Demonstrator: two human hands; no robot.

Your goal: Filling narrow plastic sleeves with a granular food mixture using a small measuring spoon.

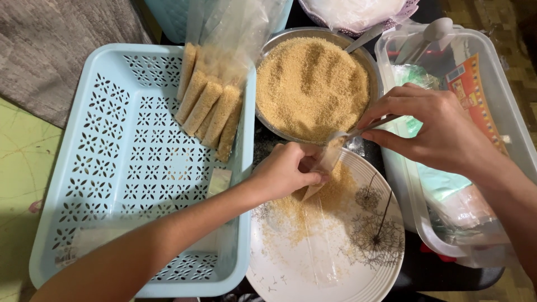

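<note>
Your left fingers are pinching the mouth of a narrow clear pouch, its long axis slanting from upper right down to lower left over the white plate. Your right fingers are gripping a metal spoon, handle pointing right, bowl tipping brown grains into the pouch; the bowl is partly blurred. Behind, the metal bowl is holding more grains. Filled pouches are lying in the blue basket, their tops hidden under plastic.
</note>
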